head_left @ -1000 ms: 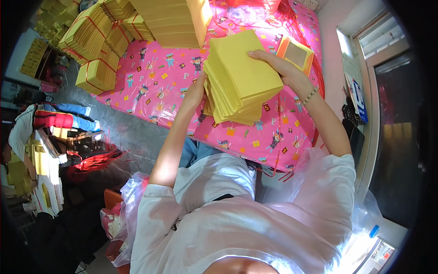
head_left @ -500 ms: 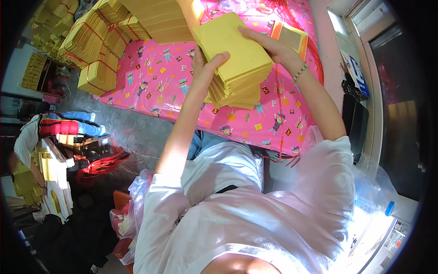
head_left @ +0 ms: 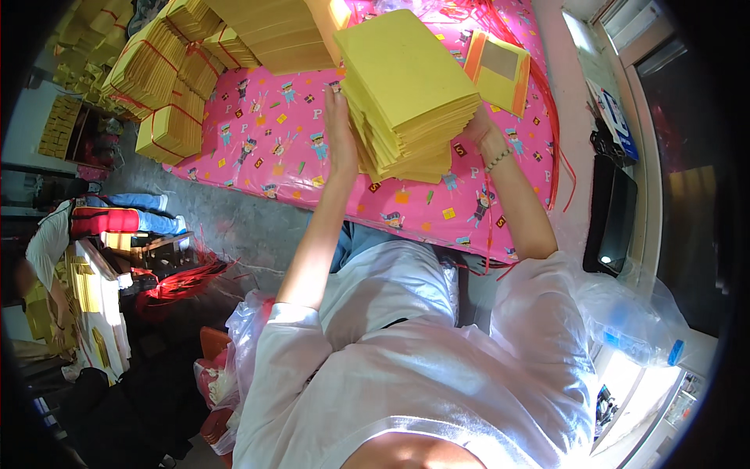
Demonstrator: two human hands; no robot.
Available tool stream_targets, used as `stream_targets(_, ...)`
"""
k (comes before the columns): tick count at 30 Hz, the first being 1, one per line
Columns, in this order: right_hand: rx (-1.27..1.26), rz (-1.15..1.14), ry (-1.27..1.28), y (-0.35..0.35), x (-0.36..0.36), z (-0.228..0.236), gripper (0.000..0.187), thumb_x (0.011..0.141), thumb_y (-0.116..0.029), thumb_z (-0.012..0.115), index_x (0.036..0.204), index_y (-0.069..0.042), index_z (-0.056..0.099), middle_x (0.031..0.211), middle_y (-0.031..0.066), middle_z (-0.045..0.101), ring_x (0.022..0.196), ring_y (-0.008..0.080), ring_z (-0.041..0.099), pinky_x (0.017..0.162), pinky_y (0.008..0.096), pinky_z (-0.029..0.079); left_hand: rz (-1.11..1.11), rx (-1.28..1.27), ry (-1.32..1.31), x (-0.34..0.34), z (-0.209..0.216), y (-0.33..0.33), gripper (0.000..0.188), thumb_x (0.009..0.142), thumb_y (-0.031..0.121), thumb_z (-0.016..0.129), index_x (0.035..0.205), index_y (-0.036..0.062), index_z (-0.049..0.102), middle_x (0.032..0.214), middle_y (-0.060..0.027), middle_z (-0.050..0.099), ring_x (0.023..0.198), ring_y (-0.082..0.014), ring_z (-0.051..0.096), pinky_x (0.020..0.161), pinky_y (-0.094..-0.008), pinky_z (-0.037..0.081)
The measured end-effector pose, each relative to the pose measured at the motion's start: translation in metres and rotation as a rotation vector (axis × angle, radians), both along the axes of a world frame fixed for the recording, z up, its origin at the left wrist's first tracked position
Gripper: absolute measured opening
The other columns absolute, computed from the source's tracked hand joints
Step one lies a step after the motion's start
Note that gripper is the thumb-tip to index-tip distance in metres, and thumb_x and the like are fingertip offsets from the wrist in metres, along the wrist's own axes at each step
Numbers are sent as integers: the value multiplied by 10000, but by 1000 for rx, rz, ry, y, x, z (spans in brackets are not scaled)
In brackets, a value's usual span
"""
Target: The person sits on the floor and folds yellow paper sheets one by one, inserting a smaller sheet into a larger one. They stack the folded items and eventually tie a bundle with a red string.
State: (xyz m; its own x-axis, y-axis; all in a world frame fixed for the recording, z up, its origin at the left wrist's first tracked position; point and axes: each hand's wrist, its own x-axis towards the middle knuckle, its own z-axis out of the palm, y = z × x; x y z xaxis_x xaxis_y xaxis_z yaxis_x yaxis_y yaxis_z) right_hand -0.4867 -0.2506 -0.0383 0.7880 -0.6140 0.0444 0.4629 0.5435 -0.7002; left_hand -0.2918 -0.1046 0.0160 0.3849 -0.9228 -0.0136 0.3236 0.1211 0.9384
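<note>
A thick stack of yellow paper point(head_left: 406, 70) rests on the pink patterned table cover point(head_left: 297, 168). Its upper layers sit askew over the lower ones, whose edges fan out toward me. Along the left side of the pile lies my left hand point(head_left: 341, 133), fingers straight and flat, thumb off the top. Against the right side rests my right hand point(head_left: 483, 134), with a bead bracelet at the wrist; the pile hides its fingers. Just beyond that hand lies a flat packet point(head_left: 498, 72) with an orange border and a greyish panel.
Yellow bundles tied with red bands point(head_left: 168, 129) stand at the table's far left, beside a tall yellow stack point(head_left: 277, 35). Red strips point(head_left: 556, 148) hang along the right edge. A person in a white top point(head_left: 51, 246) works at another table on the left. Plastic bags point(head_left: 242, 332) flank me.
Both hands have slid off the top of the yellow stack to its sides. The right hand has moved down and behind its right edge, uncovering more of the orange-bordered packet.
</note>
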Motion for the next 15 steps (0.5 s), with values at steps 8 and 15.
stream_targets(8,289,-361,185,25,11,-8,489,964,-463,407,1248,-85,534,1209,67,598,1066,194,588,886,359,501,216,-144,-388,-10,-63,-8,660,1014,436,236,1483,-16,122,1562,-166,91,1444,-279,69,1167,-385,52)
stream_targets(15,244,-321,199,18,4,-9,482,968,-444,405,1248,-73,533,1202,76,598,1064,199,591,887,355,502,339,112,-379,-7,-72,38,453,924,97,474,1365,39,391,1331,-156,370,1259,-274,361,1039,-376,339)
